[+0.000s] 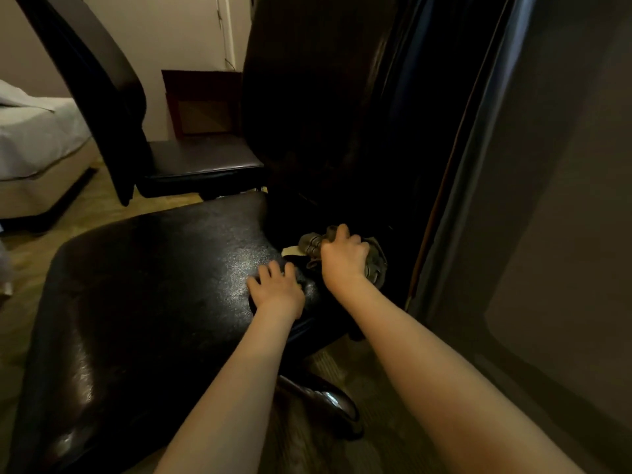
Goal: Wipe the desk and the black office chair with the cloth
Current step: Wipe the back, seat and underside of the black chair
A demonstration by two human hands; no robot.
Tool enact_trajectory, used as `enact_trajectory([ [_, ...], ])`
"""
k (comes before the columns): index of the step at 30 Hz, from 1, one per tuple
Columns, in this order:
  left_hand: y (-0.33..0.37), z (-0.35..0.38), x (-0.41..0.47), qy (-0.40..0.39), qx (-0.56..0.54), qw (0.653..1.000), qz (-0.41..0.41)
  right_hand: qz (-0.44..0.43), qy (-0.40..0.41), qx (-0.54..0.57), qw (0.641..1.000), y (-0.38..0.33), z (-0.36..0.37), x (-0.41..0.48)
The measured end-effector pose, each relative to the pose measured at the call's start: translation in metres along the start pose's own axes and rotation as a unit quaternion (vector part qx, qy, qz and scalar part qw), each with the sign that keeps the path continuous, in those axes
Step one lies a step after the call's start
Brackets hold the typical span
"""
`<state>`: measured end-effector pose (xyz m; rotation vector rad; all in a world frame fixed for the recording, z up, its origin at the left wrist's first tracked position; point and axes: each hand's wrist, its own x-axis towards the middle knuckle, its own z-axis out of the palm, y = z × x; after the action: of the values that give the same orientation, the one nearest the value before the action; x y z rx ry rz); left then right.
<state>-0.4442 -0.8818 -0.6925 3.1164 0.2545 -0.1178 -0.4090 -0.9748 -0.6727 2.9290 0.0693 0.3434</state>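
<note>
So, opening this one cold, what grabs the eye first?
The glossy black office chair seat fills the lower left. The right hand grips a crumpled grey-green cloth at the seat's back edge, and the left hand rests on the seat beside it. A white bed shows far left.

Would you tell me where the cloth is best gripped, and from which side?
Take the cloth by its bunched top, from above and the front, as the right hand does: it lies crumpled at the rear of the seat, with the backrest close behind.
</note>
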Motion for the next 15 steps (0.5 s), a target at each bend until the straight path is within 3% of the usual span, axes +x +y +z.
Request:
enact_trajectory([
  [15,-0.004,0.001,-0.012,0.003,-0.034,0.999,0.022,0.022,-0.159,-0.048,0.986,0.097,-0.045,-0.069],
])
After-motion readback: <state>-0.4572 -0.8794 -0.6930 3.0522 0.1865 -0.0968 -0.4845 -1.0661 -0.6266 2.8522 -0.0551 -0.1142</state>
